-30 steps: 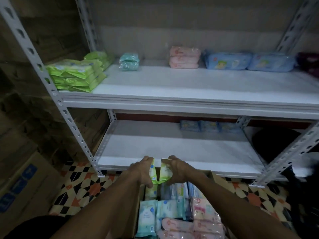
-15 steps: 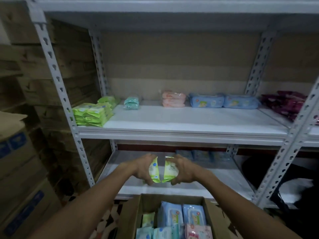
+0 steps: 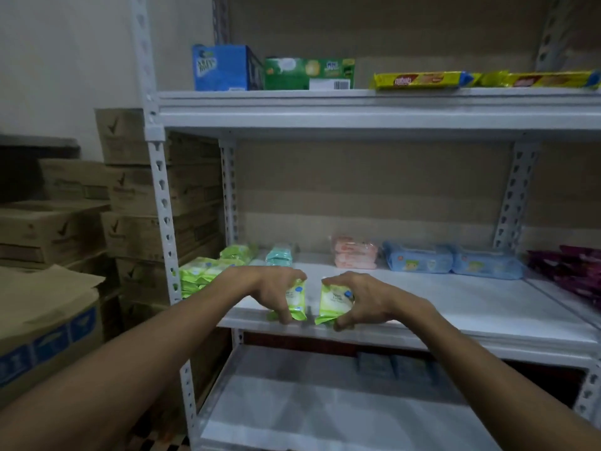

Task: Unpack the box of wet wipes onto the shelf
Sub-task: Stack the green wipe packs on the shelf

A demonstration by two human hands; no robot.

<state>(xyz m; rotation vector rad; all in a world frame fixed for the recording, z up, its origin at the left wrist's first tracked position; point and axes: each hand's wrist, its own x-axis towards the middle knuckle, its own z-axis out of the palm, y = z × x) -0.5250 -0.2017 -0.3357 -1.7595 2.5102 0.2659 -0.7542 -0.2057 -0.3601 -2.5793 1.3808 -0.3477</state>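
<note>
My left hand [image 3: 271, 292] grips a small green wet wipes pack [image 3: 296, 302], held upright. My right hand [image 3: 359, 299] grips a second green pack [image 3: 332, 302] beside it. Both packs hover at the front edge of the white middle shelf [image 3: 455, 307]. A pile of matching green packs [image 3: 201, 275] lies at the shelf's left end, just left of my left hand. The box of wipes is out of view.
On the same shelf sit a teal pack [image 3: 279, 255], pink packs [image 3: 355, 252], two blue packs [image 3: 452, 260] and dark purple packs [image 3: 572, 271]. Snack boxes [image 3: 273, 71] line the top shelf. Cardboard cartons [image 3: 65, 229] are stacked to the left. The lower shelf [image 3: 325, 402] holds dim packs at the back.
Both hands rose with the green packs from above the box up to the middle shelf's front edge. The view tilted upward, so the box dropped out of sight.
</note>
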